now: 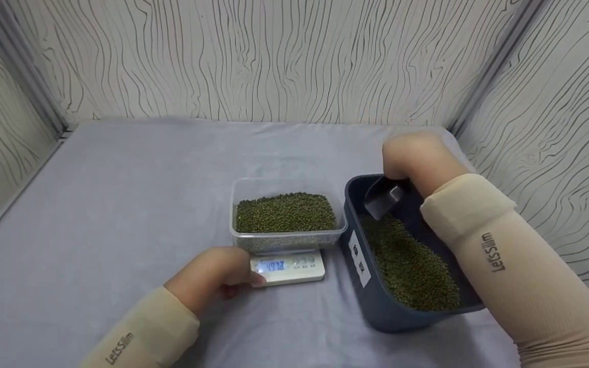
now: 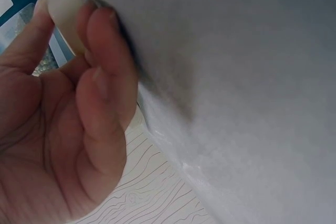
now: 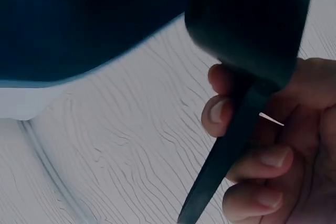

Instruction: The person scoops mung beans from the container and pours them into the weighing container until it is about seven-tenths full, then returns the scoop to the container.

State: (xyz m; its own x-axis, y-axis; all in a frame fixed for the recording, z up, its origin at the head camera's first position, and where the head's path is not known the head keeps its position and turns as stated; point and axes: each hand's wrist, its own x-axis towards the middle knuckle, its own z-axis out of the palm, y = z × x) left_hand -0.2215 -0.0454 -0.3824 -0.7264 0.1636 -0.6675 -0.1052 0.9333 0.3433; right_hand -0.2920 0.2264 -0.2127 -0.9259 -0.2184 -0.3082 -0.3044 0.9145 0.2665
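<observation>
My left hand (image 1: 218,268) pinches the left end of a white digital kitchen scale (image 1: 299,277), whose lit display shows digits. On the scale sits a clear plastic container (image 1: 289,235) holding a heap of green mung beans (image 1: 284,212). The left wrist view shows the thumb on the cream-coloured edge of the scale (image 2: 65,11) and the other fingers bent. My right hand (image 1: 414,156) grips a dark scoop (image 1: 384,199) by its handle over the far end of a blue bin (image 1: 397,321). In the right wrist view, fingers curl round the scoop's handle (image 3: 220,148). Whether the scoop holds beans is hidden.
More mung beans (image 1: 412,268) lie in the blue bin, heaped toward its near end. A white label (image 1: 360,259) is on its left wall. The bin stands close beside the container's right side. Grey cloth (image 1: 136,204) covers the table, with patterned panels (image 1: 274,61) behind and beside it.
</observation>
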